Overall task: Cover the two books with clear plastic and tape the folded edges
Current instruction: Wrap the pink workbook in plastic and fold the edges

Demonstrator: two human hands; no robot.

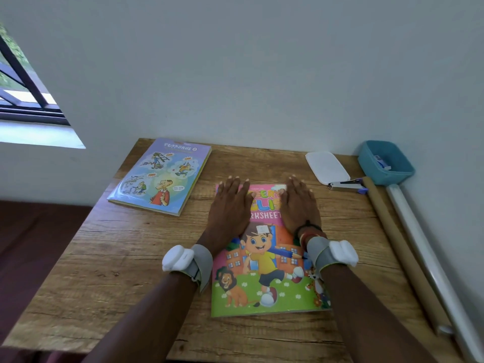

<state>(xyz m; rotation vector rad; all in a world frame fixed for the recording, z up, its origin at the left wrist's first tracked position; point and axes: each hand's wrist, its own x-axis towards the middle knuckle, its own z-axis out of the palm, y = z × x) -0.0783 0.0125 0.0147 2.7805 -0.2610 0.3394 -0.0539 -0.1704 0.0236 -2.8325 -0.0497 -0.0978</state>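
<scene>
Both hands, left (pixel 230 203) and right (pixel 298 203), palm-down on the worksheet book (pixel 264 271), fingers straight, released.

Pink worksheet book (pixel 262 284) lies flat; purple comic book (pixel 162 176) lies far-left.

Just behind the left hand (pixel 230 203), a wide grey band (pixel 203 260) of soft fabric goes around the wrist. On its outer side sits a white module (pixel 177 257), rounded and padded, with a shallow groove that divides it into two lobes. The wrist of the right hand (pixel 298 203) carries the same set: a second grey band (pixel 318 254) and a second white module (pixel 343 252), also on the outer side. Between this band and the hand there are several thin bracelets (pixel 310 231), one dark, the others red and orange. Both forearms are bare.
</scene>
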